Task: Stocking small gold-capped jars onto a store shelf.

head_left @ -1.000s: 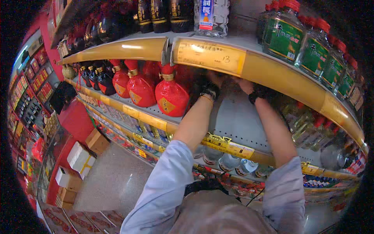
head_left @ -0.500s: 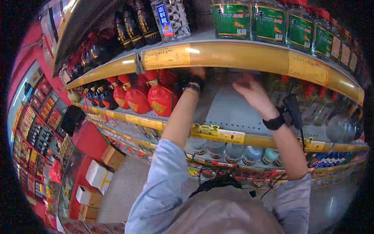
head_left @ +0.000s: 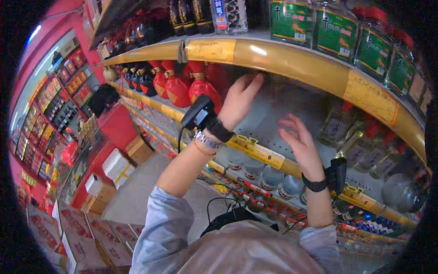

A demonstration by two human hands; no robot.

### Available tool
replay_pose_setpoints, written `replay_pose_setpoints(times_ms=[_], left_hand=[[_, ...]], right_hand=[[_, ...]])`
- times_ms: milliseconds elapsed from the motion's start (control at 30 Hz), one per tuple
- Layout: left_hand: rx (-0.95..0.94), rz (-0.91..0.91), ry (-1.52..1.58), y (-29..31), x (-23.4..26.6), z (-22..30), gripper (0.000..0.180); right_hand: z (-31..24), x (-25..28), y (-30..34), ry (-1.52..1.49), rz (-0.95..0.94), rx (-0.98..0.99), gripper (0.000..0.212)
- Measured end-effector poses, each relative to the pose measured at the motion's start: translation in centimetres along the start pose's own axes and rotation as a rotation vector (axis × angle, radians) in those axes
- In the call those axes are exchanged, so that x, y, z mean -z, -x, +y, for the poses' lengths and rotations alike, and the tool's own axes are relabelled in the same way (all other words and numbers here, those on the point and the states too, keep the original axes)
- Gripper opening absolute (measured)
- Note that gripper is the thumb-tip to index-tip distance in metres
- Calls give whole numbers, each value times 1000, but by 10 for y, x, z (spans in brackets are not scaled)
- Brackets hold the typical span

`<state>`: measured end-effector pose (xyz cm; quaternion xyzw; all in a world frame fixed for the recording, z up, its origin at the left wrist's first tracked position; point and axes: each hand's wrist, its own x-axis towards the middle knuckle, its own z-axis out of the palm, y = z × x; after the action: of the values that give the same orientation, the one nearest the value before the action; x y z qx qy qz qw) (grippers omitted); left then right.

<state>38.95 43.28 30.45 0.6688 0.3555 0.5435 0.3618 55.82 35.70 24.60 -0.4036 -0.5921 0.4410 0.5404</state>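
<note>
My left hand (head_left: 239, 101) is raised at the shelf's front, just below the yellow-brown edge of the shelf above. Its visible fingers are stretched out and apart, and nothing shows in them; red gourd-shaped bottles (head_left: 199, 86) stand beside it on the left. Over the front part of the same shelf board (head_left: 264, 121), my right hand (head_left: 299, 141) hangs with its fingers spread, holding nothing. Clear glass bottles (head_left: 335, 128) with red tops are to its right. Each wrist wears a black strap with a small black device.
The curved shelf edge (head_left: 292, 55) overhangs both hands. Above it stand square bottles with green labels (head_left: 335, 32). Large clear jars (head_left: 271, 176) fill the shelf below. At lower left, cartons (head_left: 82, 233) stand near the floor, with a red counter (head_left: 116, 128) beyond.
Both hands have drawn back from deeper in the shelf toward its front edge. My left hand, mostly hidden under the upper shelf before, now shows. The view has turned and shifted.
</note>
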Motion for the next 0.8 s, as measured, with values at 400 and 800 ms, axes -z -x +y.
replay_pose_setpoints(times_ms=[400, 800], left_hand=[[191, 73, 11, 132, 72, 11, 39], [447, 409, 56, 265, 189, -24, 35]], right_hand=[[-5, -31, 23, -190, -264, -15, 52], [13, -167, 13, -183, -637, -159, 51]])
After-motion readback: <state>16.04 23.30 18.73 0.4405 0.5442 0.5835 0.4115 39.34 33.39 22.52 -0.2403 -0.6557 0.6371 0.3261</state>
